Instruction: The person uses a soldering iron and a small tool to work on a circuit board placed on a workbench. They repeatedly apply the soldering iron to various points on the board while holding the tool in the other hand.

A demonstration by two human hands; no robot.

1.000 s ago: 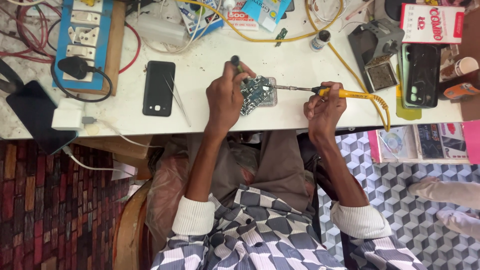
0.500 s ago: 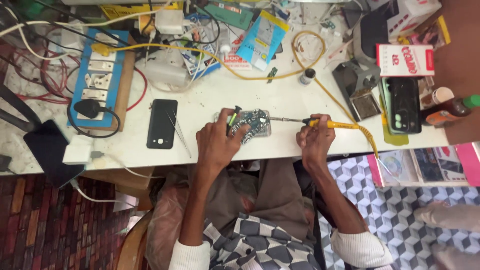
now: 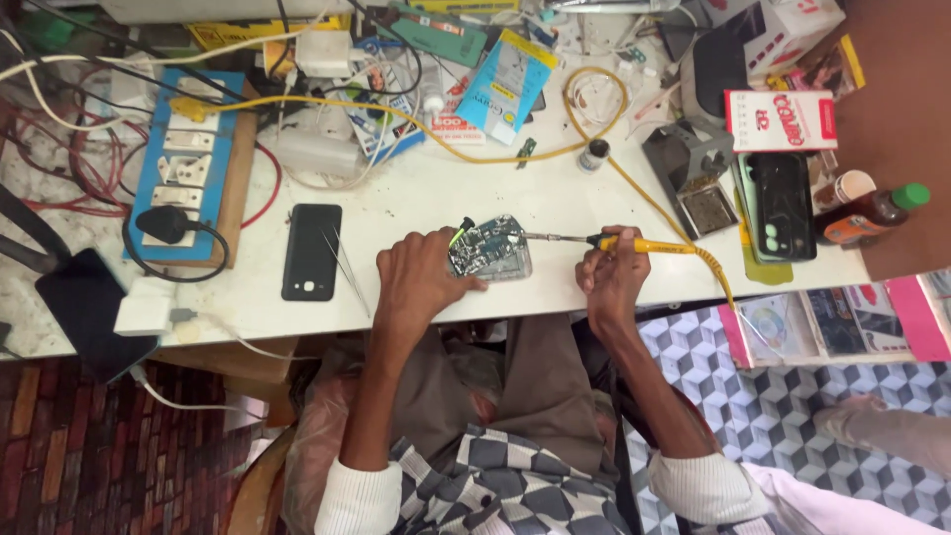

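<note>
Your left hand (image 3: 421, 282) presses opened phone (image 3: 490, 250) flat at near bench (image 3: 555, 198) edge, fingers pinching green tool (image 3: 461, 233). Your right hand (image 3: 612, 279) fingers pinch yellow soldering iron (image 3: 634, 243), tip touching phone's right side.

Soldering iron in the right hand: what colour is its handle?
Yellow; the soldering iron shows best in the head view.

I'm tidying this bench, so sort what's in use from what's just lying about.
In use:
left hand steadying the opened phone
right hand holding the soldering iron, tip at the phone

Lying about:
black phone
tweezers
power strip
dark phone
red box
bottle
</note>
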